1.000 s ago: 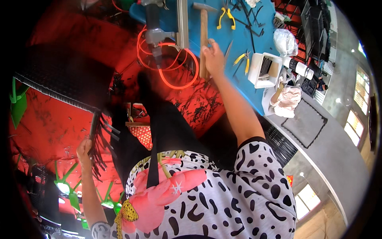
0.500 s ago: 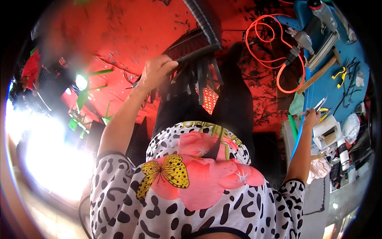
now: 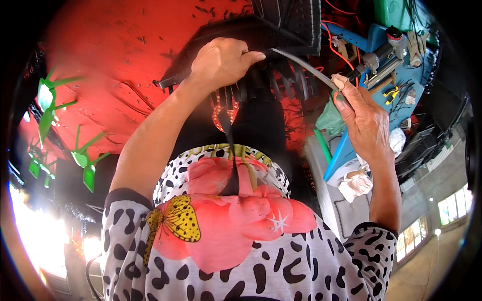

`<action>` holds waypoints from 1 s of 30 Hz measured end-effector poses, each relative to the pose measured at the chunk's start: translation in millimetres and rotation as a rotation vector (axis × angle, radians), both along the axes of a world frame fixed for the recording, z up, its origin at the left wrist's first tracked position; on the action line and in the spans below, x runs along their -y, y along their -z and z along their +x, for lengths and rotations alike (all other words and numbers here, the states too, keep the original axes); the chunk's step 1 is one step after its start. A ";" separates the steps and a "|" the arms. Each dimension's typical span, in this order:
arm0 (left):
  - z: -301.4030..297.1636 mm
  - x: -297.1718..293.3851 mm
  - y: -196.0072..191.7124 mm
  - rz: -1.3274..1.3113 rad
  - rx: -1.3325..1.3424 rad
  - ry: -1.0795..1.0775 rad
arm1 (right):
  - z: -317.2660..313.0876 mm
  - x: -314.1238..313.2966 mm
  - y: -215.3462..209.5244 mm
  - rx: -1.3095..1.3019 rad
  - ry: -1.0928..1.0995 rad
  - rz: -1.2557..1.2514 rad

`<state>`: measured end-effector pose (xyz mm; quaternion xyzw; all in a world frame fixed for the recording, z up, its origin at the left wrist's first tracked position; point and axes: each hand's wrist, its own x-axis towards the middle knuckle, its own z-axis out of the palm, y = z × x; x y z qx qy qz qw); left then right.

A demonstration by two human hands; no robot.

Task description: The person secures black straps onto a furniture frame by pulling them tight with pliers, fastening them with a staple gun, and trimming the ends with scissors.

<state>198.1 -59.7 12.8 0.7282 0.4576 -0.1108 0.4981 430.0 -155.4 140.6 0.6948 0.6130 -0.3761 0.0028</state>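
A red floor, strewn with dark scraps, fills most of the upper left of the frame. Over it, at upper centre, lies the black framed piece, its near edge turned toward the body and a fringe of dark loose strips hanging beneath it. A blue table stands at the right, bearing a black and silver power tool and, lower, a small tool with yellow handles.

The main change is in the right hand: half a second ago it was out by the table with a metal tool; now it is at right of centre, pinching the end of a grey curved strip between thumb and finger. Whether the palm also keeps a tool cannot be told. The left hand, at upper centre, is curled on the near edge of the framed piece, thumb pointing right; its fingertips are hidden. The strip runs from close by that thumb to the right hand, so both hands now seem occupied with this one edge. Smallest is a pale wrap on the right index finger.
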 end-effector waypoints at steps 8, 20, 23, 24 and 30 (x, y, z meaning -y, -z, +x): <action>18.0 13.2 1.9 0.117 0.053 0.000 | 18.0 10.0 2.7 0.089 -0.062 0.030; 8.1 13.0 1.6 0.127 0.050 0.002 | 23.3 22.7 21.8 -0.031 -0.057 0.092; 1.9 12.5 2.0 0.126 0.046 0.000 | 15.2 23.3 25.2 -0.030 -0.057 0.099; 0.0 11.8 2.2 0.112 0.044 -0.005 | 12.3 21.6 25.6 -0.053 -0.034 0.082; -7.1 6.3 -0.4 0.127 0.056 -0.016 | 9.2 20.6 31.1 -0.112 -0.014 0.049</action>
